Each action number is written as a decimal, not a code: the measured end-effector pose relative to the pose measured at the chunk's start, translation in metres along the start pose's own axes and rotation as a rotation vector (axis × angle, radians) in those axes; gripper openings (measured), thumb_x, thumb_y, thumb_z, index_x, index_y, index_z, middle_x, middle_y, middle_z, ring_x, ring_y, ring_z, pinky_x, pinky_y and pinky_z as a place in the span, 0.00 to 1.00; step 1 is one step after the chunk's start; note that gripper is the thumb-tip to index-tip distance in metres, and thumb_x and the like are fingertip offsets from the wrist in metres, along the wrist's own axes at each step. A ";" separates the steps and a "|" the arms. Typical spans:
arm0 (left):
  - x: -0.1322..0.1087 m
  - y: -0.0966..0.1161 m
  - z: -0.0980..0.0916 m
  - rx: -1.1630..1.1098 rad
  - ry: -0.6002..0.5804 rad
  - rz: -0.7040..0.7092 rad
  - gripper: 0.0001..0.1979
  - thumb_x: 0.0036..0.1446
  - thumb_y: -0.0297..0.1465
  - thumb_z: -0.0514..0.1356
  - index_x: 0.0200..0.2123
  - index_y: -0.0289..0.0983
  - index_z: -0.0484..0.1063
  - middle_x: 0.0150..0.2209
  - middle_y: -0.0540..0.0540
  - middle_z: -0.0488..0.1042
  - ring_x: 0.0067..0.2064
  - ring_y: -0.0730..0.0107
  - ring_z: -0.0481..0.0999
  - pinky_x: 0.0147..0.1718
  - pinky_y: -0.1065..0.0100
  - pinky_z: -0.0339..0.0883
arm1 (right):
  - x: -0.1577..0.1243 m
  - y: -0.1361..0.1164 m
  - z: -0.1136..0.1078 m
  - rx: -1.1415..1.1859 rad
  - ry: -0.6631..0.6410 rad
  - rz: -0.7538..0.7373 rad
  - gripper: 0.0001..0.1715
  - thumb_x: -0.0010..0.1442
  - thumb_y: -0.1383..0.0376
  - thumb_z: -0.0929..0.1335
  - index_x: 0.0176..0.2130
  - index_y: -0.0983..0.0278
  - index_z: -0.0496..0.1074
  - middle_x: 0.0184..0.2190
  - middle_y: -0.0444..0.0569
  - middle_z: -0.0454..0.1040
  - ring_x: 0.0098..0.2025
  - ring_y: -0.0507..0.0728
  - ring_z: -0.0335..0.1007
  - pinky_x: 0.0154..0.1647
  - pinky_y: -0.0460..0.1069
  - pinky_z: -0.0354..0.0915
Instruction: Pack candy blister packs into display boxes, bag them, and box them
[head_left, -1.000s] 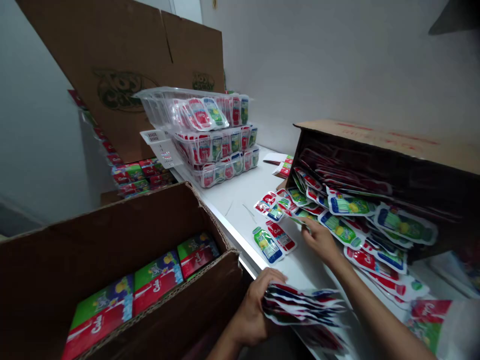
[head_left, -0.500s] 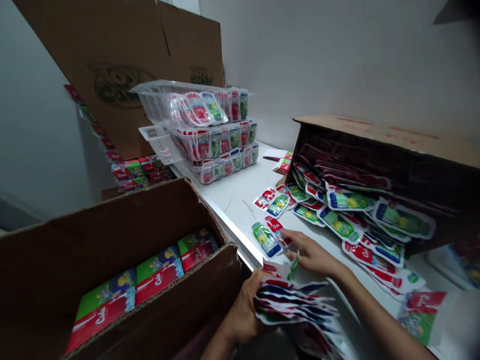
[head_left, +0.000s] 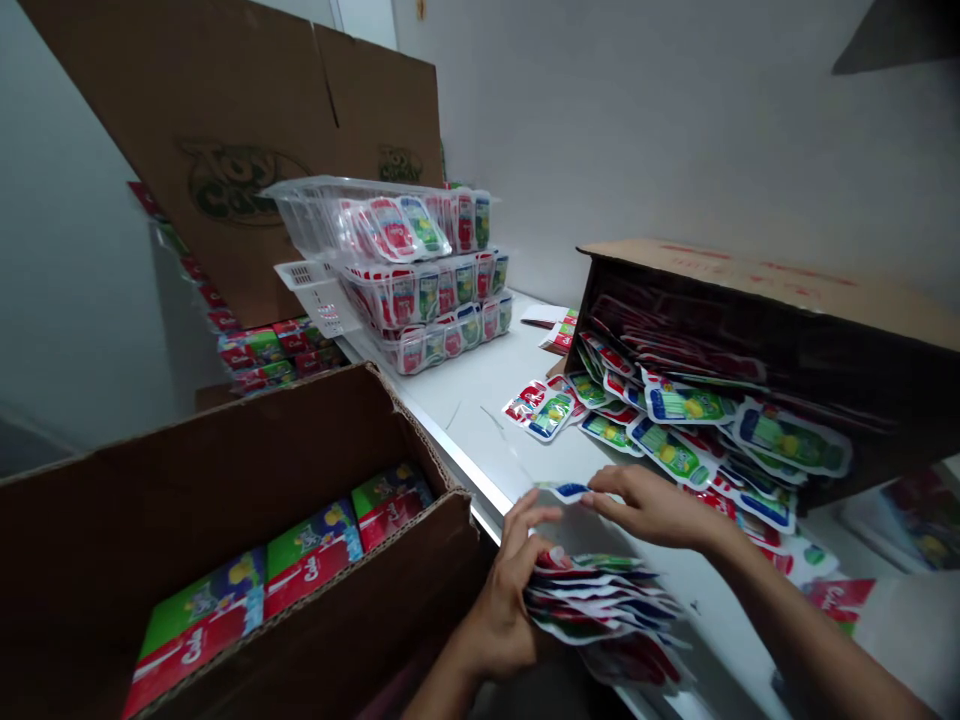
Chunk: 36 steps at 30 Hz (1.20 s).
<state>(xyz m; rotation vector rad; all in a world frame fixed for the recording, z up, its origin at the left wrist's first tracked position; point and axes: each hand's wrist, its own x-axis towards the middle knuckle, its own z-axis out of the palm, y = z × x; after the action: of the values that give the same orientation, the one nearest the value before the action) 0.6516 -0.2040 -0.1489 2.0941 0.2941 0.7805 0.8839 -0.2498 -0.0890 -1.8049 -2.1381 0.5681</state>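
Note:
My left hand (head_left: 510,590) is wrapped around one end of a thick, fanned stack of candy sachets (head_left: 607,605) at the table's front edge. Just above that stack, my right hand (head_left: 649,505) pinches a sachet (head_left: 566,491), seen nearly edge-on. The forefinger of my left hand reaches up toward the near end of this sachet; whether it touches is unclear. Beyond my hands, red and green bottle-shaped sachets (head_left: 541,410) lie on the white table (head_left: 480,400). A heap of similar sachets (head_left: 675,450) spills from a tipped cardboard box (head_left: 772,275) at the right.
On the left stands an open carton (head_left: 420,580) with several red-and-green boxes (head_left: 307,560) inside. Clear plastic trays (head_left: 450,325) full of sachets are stacked at the back. A large cardboard flap (head_left: 247,90) rises behind them. At the lower right lies a printed card box (head_left: 844,600).
The green and red sachets that lay by my right hand are gone from the table. My right hand has lifted and now holds a sachet over the stack. My left forefinger has extended.

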 end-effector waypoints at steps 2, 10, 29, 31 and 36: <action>0.005 0.000 -0.001 0.013 0.009 0.007 0.18 0.45 0.31 0.67 0.40 0.37 0.68 0.66 0.37 0.47 0.69 0.42 0.38 0.63 0.46 0.42 | -0.010 -0.017 -0.022 0.179 -0.159 -0.016 0.27 0.67 0.53 0.58 0.25 0.66 0.68 0.23 0.43 0.66 0.25 0.50 0.57 0.28 0.46 0.54; 0.003 -0.009 0.000 -0.201 0.037 -0.111 0.16 0.46 0.30 0.67 0.36 0.38 0.65 0.39 0.45 0.69 0.40 0.64 0.72 0.40 0.66 0.66 | 0.031 0.005 -0.020 0.243 -0.240 -0.087 0.31 0.70 0.54 0.53 0.39 0.68 0.76 0.32 0.50 0.77 0.33 0.53 0.71 0.34 0.45 0.64; 0.015 -0.015 -0.007 -0.178 0.108 -0.182 0.21 0.39 0.33 0.70 0.38 0.36 0.70 0.60 0.35 0.55 0.65 0.44 0.51 0.58 0.55 0.54 | 0.007 0.022 0.020 0.575 0.316 0.068 0.19 0.66 0.57 0.62 0.51 0.60 0.73 0.47 0.50 0.76 0.50 0.59 0.71 0.53 0.54 0.65; 0.018 -0.015 -0.010 -0.167 0.110 -0.175 0.18 0.42 0.35 0.69 0.36 0.36 0.71 0.61 0.34 0.55 0.68 0.43 0.42 0.60 0.52 0.50 | -0.015 0.011 0.020 0.767 0.091 0.065 0.20 0.65 0.55 0.63 0.49 0.62 0.75 0.44 0.51 0.78 0.47 0.60 0.73 0.50 0.54 0.66; 0.020 -0.016 -0.011 -0.321 0.058 -0.122 0.19 0.41 0.36 0.71 0.35 0.37 0.68 0.37 0.43 0.72 0.48 0.55 0.72 0.46 0.61 0.65 | -0.005 0.028 0.027 0.856 -0.024 0.006 0.31 0.67 0.49 0.56 0.47 0.67 0.75 0.41 0.57 0.79 0.45 0.62 0.75 0.48 0.57 0.68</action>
<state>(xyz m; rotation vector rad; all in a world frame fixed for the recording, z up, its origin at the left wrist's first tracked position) 0.6618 -0.1776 -0.1482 1.7392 0.3039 0.7622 0.8971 -0.2543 -0.1261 -1.3015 -1.5121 1.2622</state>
